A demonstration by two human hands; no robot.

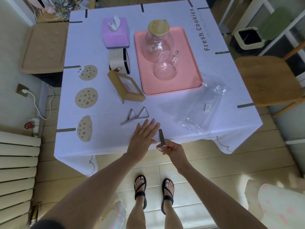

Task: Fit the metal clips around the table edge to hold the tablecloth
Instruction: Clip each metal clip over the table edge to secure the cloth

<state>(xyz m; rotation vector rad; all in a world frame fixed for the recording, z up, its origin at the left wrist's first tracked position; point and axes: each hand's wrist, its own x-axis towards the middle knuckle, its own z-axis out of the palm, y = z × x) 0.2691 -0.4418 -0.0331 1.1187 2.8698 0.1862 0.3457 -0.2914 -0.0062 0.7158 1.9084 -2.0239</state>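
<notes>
Left hand (143, 136) flat, fingers straight, pressing tablecloth (105, 146); right hand (172, 150) pinches metal clip (161, 137) at near table edge; pushed crooked, clip likely skews and bunches cloth.

two loose clips (128, 121) (144, 114) — three printed cookies (88, 72) (86, 97) (84, 128) — one tray (186, 80).

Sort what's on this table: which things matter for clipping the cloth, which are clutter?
Job: tablecloth, clip pinched by right hand, two loose clips, left hand flat on cloth.
Clutter: tissue box, pink tray, glass jug, glass cup, photo frame, plastic bag.
</notes>
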